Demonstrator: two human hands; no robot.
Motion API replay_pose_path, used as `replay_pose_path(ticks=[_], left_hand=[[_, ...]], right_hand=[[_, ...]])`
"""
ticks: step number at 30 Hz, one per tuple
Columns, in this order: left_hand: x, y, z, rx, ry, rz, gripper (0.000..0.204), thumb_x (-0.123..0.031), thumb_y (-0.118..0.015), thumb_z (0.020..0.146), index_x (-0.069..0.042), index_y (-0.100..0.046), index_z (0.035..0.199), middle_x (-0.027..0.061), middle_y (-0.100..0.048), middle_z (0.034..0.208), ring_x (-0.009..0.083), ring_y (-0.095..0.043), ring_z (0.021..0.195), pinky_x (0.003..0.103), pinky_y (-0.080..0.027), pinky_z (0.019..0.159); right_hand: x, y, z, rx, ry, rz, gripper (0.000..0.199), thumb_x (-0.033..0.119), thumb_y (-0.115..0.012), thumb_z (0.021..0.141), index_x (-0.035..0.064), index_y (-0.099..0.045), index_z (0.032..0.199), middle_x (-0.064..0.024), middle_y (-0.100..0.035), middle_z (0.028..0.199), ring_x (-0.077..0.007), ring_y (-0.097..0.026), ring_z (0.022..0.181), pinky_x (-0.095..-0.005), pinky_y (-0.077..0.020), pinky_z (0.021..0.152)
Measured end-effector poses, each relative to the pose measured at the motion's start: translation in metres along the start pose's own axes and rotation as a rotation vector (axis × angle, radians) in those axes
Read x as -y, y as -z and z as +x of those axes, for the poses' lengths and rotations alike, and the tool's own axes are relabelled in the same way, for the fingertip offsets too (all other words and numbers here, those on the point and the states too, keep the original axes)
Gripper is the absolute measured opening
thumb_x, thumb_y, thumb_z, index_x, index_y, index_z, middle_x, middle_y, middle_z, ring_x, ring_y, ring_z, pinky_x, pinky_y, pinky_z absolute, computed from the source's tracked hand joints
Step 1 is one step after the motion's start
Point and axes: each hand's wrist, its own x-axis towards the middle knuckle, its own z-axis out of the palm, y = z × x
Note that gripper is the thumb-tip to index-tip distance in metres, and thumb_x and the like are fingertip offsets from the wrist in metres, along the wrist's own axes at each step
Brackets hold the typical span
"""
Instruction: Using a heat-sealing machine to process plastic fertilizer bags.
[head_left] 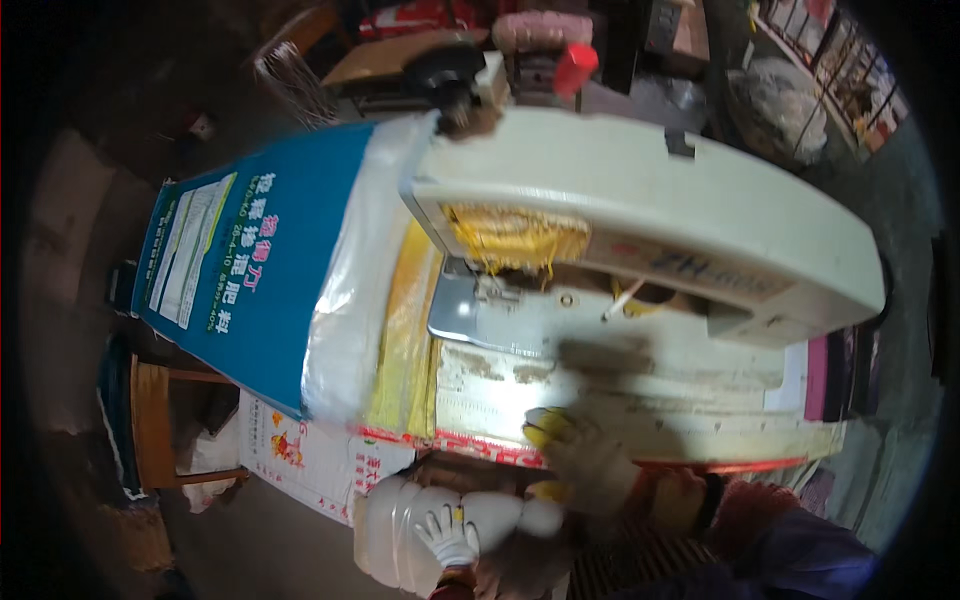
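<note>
My left hand (447, 535), in a white glove, lies with spread fingers around a white plastic jug (395, 530) held low in front of the table. My right hand (585, 455), gloved in white with yellow fingertips, is blurred and rests on the front edge of the worn sewing table (700, 400), with nothing seen in it. A cream sewing machine (640, 200) stands on the table, its needle end over a metal plate (470, 315). A blue and white printed sack (260, 250) lies on the table's left side, reaching the machine's head.
Yellow thread (515, 240) hangs tangled under the machine's head. A red cap (575, 68) and a black knob (445, 70) sit behind the machine. A white printed sack (300, 450) hangs below the table's left end. A wooden stool (155, 420) stands at the left.
</note>
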Motion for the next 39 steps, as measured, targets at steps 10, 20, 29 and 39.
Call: replay_pose_path(ticks=[10, 20, 29, 39], left_hand=[[0.007, 0.009, 0.008, -0.067, -0.112, -0.038, 0.057, -0.047, -0.055, 0.075, -0.02, -0.051, 0.125, 0.0106, -0.042, 0.134, 0.0407, -0.036, 0.123, 0.063, -0.012, 0.103], [0.173, 0.038, 0.112, 0.311, 0.623, -0.444, 0.102, -0.065, -0.066, 0.057, -0.01, -0.033, 0.135, 0.0165, -0.034, 0.138, 0.0347, -0.03, 0.128, 0.048, -0.026, 0.104], [0.147, 0.029, 0.304, 0.232, 0.265, -0.389, 0.083, -0.058, -0.064, 0.063, -0.008, -0.04, 0.126, 0.0151, -0.041, 0.123, 0.031, -0.037, 0.115, 0.043, -0.031, 0.096], [0.077, 0.027, 0.393, 0.146, -0.041, -0.275, 0.063, -0.049, -0.062, 0.071, -0.006, -0.048, 0.115, 0.0136, -0.048, 0.107, 0.0268, -0.044, 0.099, 0.039, -0.036, 0.087]], right_hand=[[0.036, 0.019, 0.047, -0.053, 0.462, -0.75, 0.05, 0.026, -0.059, 0.073, 0.0084, -0.051, 0.119, -0.0131, -0.047, 0.124, -0.0322, -0.041, 0.117, -0.0437, -0.0414, 0.092], [0.038, 0.013, 0.084, -0.318, 0.619, -0.677, 0.041, 0.032, -0.064, 0.07, 0.013, -0.061, 0.106, -0.0055, -0.058, 0.111, -0.0277, -0.054, 0.103, -0.0525, -0.0398, 0.09], [0.06, 0.057, 0.176, 0.14, 0.331, -0.589, 0.037, 0.032, -0.064, 0.069, 0.0149, -0.062, 0.102, -0.004, -0.059, 0.108, -0.0258, -0.055, 0.098, -0.0495, -0.0417, 0.086], [0.043, 0.079, 0.181, 0.126, 0.252, -0.461, 0.033, 0.033, -0.065, 0.069, 0.0169, -0.064, 0.098, -0.0023, -0.06, 0.105, -0.0237, -0.056, 0.093, -0.0461, -0.0438, 0.082]])
